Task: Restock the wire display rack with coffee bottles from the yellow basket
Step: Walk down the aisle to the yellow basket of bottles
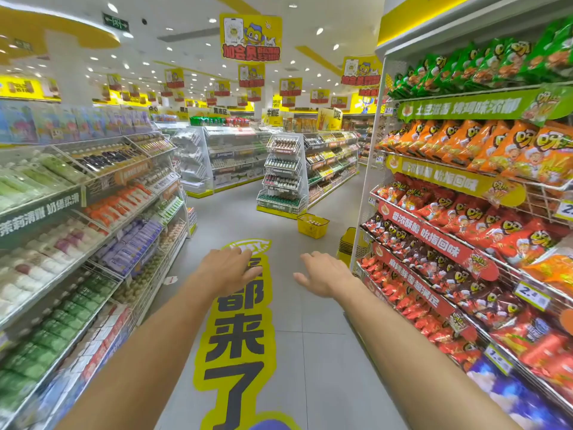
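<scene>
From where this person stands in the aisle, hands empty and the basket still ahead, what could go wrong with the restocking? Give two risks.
1. The yellow basket sits on the open floor beside the wire display rack; someone walking through could trip on it or kick it.
2. Both the left hand and right hand are open and empty, so bottles must be lifted from floor level; a hurried grab could drop one.

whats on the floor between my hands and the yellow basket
In the head view, only bare grey floor tiles and the top of the yellow floor sticker lie between the open hands, left hand and right hand, and the yellow basket.
</scene>
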### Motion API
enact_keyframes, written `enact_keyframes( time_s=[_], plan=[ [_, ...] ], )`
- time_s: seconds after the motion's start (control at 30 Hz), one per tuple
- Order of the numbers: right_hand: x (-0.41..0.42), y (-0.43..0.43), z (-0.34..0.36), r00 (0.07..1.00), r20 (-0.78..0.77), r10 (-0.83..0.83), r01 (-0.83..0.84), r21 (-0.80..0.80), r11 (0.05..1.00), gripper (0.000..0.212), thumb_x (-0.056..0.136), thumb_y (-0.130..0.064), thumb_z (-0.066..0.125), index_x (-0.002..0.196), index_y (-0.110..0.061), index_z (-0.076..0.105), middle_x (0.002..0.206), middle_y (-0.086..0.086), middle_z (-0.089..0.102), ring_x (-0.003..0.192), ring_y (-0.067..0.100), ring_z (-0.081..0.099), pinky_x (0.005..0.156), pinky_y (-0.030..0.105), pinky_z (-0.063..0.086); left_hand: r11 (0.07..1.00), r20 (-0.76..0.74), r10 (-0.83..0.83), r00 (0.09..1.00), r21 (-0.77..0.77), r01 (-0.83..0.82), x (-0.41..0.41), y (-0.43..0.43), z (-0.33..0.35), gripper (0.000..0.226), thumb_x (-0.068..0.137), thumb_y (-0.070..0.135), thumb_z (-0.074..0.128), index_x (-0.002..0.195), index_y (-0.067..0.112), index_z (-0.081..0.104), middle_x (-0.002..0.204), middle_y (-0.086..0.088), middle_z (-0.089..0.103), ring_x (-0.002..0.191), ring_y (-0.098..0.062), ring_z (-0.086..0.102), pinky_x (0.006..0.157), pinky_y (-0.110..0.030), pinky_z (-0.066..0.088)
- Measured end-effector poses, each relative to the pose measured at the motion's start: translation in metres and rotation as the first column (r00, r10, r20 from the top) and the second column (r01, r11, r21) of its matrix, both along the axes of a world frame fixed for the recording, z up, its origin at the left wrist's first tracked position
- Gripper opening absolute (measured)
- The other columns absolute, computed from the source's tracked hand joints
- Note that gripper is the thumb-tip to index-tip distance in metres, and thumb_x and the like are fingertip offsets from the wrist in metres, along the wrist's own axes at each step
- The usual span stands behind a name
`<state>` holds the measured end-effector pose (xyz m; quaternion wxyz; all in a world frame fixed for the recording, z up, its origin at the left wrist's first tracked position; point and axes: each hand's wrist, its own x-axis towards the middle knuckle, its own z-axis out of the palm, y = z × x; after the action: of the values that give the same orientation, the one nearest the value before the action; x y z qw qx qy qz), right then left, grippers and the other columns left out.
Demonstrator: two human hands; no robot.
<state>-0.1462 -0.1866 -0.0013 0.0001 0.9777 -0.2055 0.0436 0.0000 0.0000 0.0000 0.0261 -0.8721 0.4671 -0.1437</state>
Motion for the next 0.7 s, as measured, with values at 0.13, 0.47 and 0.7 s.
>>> enact_keyframes(
  time_s=[0.13,0.47,0.7],
  plan=[
    [0.02,-0.017,-0.01,1.0,-0.028,0.0,-0.001,-0.013,1.0,0.054,0.106,-0.051,0.047,0.141,-0.01,0.053,0.139,0.016,0.059,0.129,0.037,0.058,0.098,0.047,0.05,1.0,0.015,-0.027,1.0,0.012,0.026,0.012,-0.023,-0.011,0.053,0.102,0.06,0.033,0.121,0.015,0.054,0.12,-0.011,0.063,0.114,-0.034,0.06,0.084,-0.042,0.046],
    [0.135,-0.071,-0.069,0.994,-0.105,-0.019,0.023,0.036,0.999,0.056,0.105,-0.052,0.048,0.141,-0.009,0.052,0.142,0.017,0.058,0.133,0.037,0.055,0.102,0.047,0.048,0.996,-0.05,-0.069,0.996,0.049,0.071,0.124,-0.089,-0.064,0.053,0.102,0.058,0.034,0.117,0.012,0.055,0.119,-0.012,0.064,0.112,-0.035,0.062,0.083,-0.043,0.047],
    [0.262,-0.119,-0.08,0.981,-0.183,-0.067,0.078,0.051,0.996,0.059,0.104,-0.054,0.047,0.144,-0.009,0.051,0.145,0.017,0.057,0.134,0.036,0.055,0.104,0.047,0.048,0.993,-0.141,-0.085,0.986,0.074,0.096,0.26,-0.139,-0.076,0.059,0.101,0.061,0.033,0.125,0.012,0.054,0.122,-0.013,0.063,0.117,-0.035,0.059,0.091,-0.046,0.048]
  ],
)
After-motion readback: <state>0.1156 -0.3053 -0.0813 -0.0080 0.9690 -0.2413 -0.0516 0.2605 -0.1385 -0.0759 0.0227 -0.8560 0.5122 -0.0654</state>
